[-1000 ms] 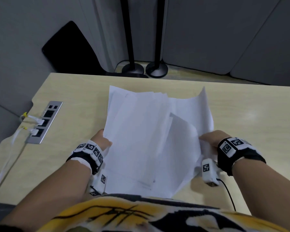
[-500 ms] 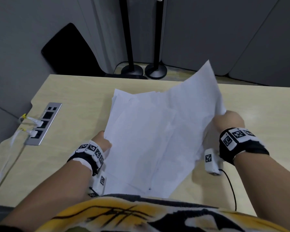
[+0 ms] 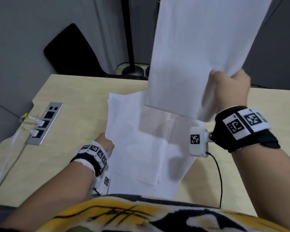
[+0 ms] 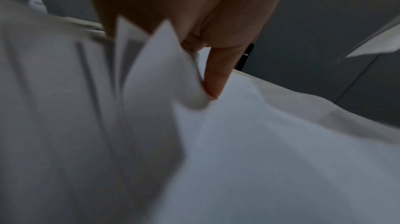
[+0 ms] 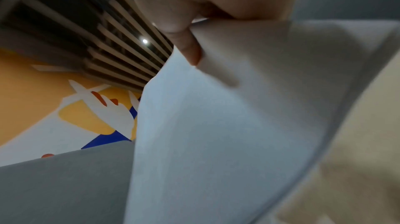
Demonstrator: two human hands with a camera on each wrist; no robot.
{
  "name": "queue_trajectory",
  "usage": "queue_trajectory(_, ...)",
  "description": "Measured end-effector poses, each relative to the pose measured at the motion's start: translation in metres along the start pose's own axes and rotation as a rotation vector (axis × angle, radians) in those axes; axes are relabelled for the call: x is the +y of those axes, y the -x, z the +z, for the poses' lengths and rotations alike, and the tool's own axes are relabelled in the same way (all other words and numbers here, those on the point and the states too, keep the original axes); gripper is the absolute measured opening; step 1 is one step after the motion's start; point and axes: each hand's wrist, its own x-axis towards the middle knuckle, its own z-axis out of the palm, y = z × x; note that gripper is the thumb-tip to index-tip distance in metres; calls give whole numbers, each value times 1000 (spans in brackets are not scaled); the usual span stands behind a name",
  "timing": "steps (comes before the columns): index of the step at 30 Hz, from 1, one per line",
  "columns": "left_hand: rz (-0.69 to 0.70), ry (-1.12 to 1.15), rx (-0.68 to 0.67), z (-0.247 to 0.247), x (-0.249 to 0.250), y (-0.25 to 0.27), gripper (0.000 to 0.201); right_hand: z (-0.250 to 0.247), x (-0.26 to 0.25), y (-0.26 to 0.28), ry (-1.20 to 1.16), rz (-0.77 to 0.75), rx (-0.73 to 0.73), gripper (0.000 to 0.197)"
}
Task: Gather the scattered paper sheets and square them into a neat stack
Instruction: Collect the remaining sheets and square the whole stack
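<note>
A loose pile of white paper sheets (image 3: 137, 148) lies fanned on the light wooden table (image 3: 77, 91), its near end at my body. My left hand (image 3: 107, 143) holds the pile's left edge; in the left wrist view a finger (image 4: 216, 77) presses down on the sheets (image 4: 259, 142) while the thumb side lifts several corners. My right hand (image 3: 228, 91) is raised above the table's right side and pinches a white sheet (image 3: 199, 47) that stands nearly upright. The right wrist view shows the thumb (image 5: 184, 39) clamped on that sheet (image 5: 216, 125).
A metal socket panel (image 3: 43, 123) with white cables plugged in is set into the table at the left. Two black stand bases (image 3: 132, 69) sit on the floor beyond the far edge. A black cable (image 3: 219, 178) hangs from my right wrist camera. Grey partitions surround the table.
My right hand has lifted one sheet off the right of the pile, from table level up to nearly vertical. The left hand has stayed on the pile's left edge.
</note>
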Motion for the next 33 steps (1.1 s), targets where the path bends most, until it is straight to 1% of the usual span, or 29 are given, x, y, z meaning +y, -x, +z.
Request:
queue_trajectory(2, 1, 1, -42, 1, 0, 1, 56, 9, 11, 12, 68, 128, -70, 8)
queue_trajectory(5, -12, 36, -73, 0, -1, 5, 48, 19, 50, 39, 203, 403, -234, 18)
queue_trajectory(7, -16, 71, -56, -2, -2, 6, 41, 21, 81, 53, 427, 488, -399, 21)
queue_trajectory(9, -23, 214, -94, -3, -3, 7, 41, 19, 109, 60, 565, 543, -533, 27)
queue_trajectory(10, -20, 258, -95, -3, -5, 5, 44, 16, 122, 63, 621, 559, -587, 31)
queue_trajectory(12, -41, 321, -113, -3, -5, 6, 52, 10, 140, 63, 819, 549, -688, 35)
queue_trajectory(14, -56, 350, -151, -3, -6, 6, 60, 5, 149, 59, 979, 533, -719, 36)
queue_trajectory(16, -68, 338, -177, -2, -4, 6, 71, 5, 151, 59, 994, 546, -745, 40)
queue_trajectory(18, -53, 359, -196, 0, -4, 6, 89, 14, 154, 65, 962, 513, -798, 50)
queue_trajectory(19, -27, 360, -202, 3, -4, 7, 100, 19, 154, 69, 937, 475, -863, 54)
queue_trajectory(20, 7, 349, -211, 5, -5, 8, 106, 26, 155, 74, 910, 436, -936, 58)
queue_trajectory(21, 39, 342, -210, 7, -5, 9, 99, 33, 154, 79, 896, 403, -1005, 61)
queue_trajectory(22, 65, 343, -205, 9, -4, 10, 85, 38, 150, 83, 893, 386, -1055, 62)
queue_trajectory(23, 75, 332, -194, 10, -4, 11, 70, 42, 150, 86, 898, 387, -1060, 62)
queue_trajectory(24, 88, 323, -180, 11, -3, 11, 62, 44, 151, 85, 898, 398, -1028, 60)
queue_trajectory(25, 93, 312, -170, 10, -2, 12, 59, 44, 152, 82, 897, 426, -964, 58)
queue_trajectory(26, 99, 315, -160, 9, -3, 11, 58, 41, 155, 76, 896, 471, -858, 57)
queue_trajectory(27, 106, 328, -154, 7, -3, 11, 57, 37, 158, 69, 915, 529, -717, 59)
queue_trajectory(29, 108, 402, -145, 6, -6, 7, 56, 20, 157, 57, 1022, 654, -441, 73)
queue_trajectory(30, 109, 448, -142, 5, -8, 6, 56, 10, 159, 52, 1075, 694, -354, 78)
queue_trajectory(31, 111, 487, -142, 4, -9, 7, 55, 1, 159, 48, 1108, 722, -303, 80)
queue_trajectory(33, 121, 566, -139, 5, -11, 4, 52, -11, 160, 44, 1138, 751, -282, 79)
